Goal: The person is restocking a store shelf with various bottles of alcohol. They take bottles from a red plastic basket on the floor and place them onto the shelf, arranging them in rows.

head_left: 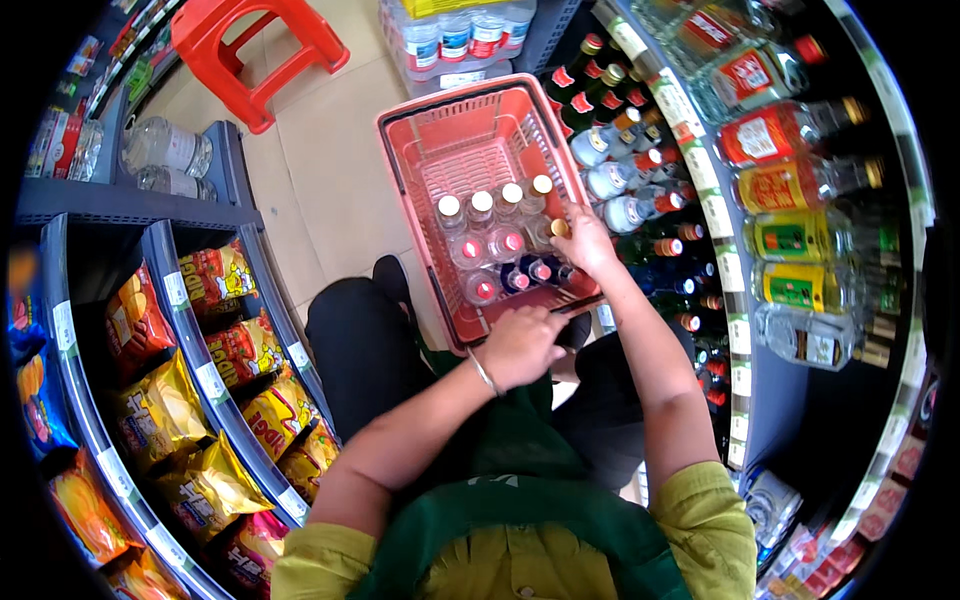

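Observation:
In front of me stands a pink-red plastic shopping basket (pixel 440 150) with a dark handle folded along its rim. Clear bottles (pixel 480 215) with white, red and gold caps stand upright in its near half, beside several dark blue bottles (pixel 517 278). Over the basket's right side, my right hand (pixel 585 243) closes at the neck of a gold-capped bottle (pixel 552 229); its fingertips are partly hidden. My left hand (pixel 520 346) lies at the near rim, its fingers bent together over the edge. A thin bangle (pixel 483 371) circles my left wrist.
Shelves of bottles (pixel 800 185) rise close on the right, with green bottles (pixel 590 90) beside the basket. Snack bags (pixel 165 410) fill the left racks. A red stool (pixel 255 55) stands at far left on the tiled floor (pixel 320 160). Wrapped water bottles (pixel 455 40) are stacked beyond the basket.

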`<state>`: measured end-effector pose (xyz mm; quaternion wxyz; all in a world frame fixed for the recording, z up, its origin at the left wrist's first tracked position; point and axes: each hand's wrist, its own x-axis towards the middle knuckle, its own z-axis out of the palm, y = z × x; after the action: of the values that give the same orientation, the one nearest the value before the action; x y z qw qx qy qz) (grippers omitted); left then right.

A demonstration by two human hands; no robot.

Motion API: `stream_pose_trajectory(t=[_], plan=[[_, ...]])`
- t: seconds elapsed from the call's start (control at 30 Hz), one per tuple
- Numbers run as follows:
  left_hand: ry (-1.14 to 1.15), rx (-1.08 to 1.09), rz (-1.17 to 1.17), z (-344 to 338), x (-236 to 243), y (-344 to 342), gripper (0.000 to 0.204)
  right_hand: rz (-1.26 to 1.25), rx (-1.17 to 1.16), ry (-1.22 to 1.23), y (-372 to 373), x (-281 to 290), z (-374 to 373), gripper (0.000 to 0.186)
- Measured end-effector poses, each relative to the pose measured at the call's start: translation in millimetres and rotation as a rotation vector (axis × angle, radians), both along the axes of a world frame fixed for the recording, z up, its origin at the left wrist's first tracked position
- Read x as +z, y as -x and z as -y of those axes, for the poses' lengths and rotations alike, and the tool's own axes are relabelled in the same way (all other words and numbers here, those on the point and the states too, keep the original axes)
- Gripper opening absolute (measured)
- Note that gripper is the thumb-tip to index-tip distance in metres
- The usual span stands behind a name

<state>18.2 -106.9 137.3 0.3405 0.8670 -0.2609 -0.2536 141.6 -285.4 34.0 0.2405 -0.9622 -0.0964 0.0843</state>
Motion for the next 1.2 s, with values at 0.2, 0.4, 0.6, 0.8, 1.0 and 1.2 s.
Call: stream_pose_trajectory(t=[0.2,0.4,0.6,0.8,1.0,1.2], plan=[[0.202,0.151,0.02,-16,26,10,0.045,-0.285,-0.451,-0.423,5,-68,-12,0.051],[0.257,0.102,-0.024,-23,8,16,0.042,-0.104,-0.48,-0.479,-5,-105,-18,0.033],[-0.225,0.205,0.017,-30,-18,4,0.041,-0.075,-0.488,-0.516,1,-107,-20,0.027],[0.529,0.282,-0.206,-4,3,22,0.039,-0.085,-0.465,-0.396,4,-90,-16,0.029],[0.48,0.405,-0.144,-4,7,60,0.035,0.015,-0.361,-0.413,7,-24,-4,0.029],[0.742,0.722,0.186,6,8,65,0.028,0.155,-0.271,-0.611,52,135,17,0.02]])
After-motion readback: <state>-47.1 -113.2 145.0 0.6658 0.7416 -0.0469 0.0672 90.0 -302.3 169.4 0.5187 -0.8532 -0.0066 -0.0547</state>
